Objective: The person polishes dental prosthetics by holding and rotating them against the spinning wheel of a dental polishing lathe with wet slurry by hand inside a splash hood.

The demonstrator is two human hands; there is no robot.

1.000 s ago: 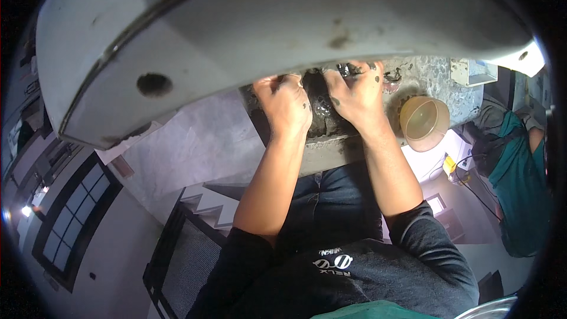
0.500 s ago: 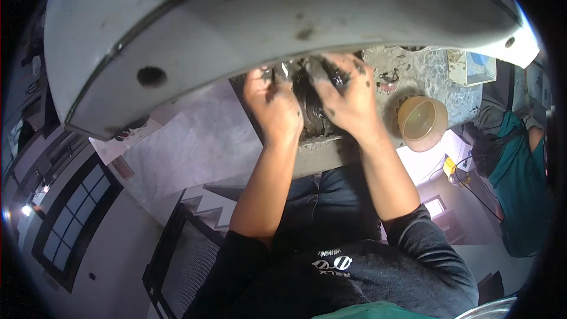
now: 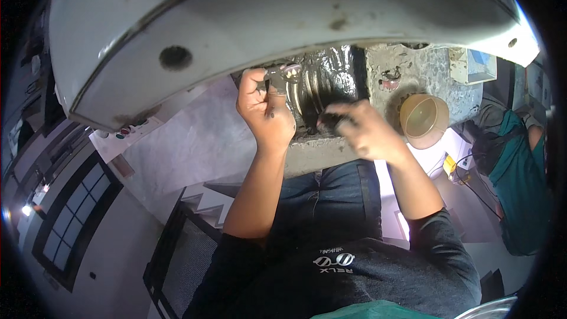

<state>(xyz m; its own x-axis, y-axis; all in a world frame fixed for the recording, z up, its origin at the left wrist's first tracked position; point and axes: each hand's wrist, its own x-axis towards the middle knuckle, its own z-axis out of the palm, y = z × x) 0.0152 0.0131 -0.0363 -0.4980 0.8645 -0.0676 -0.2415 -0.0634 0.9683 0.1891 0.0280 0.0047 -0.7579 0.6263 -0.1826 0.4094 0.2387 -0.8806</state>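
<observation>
My left hand [image 3: 264, 106], its fingertips coated in dark sludge, pinches a small denture [image 3: 290, 71] with pale teeth and a pinkish base under the rim of the white machine housing [image 3: 248, 41]. Below and right of it, my right hand [image 3: 367, 130] is smeared by motion at the near end of the wet black trough [image 3: 331, 71]. Dark sludge covers its fingers, and whether they hold anything does not show. Another denture [image 3: 390, 84], pink and muddy, lies on the bench to the right of the trough.
A yellowish plastic tub [image 3: 424, 121] stands at the bench's right edge. Behind it sits a pale box [image 3: 473, 66] with something blue inside. At the far right is another person in a green garment [image 3: 520, 189]. The housing overhangs the work area.
My hands have come apart. The right one has moved down and toward me, uncovering the black trough, while the left stays near the housing with the denture now plainly visible.
</observation>
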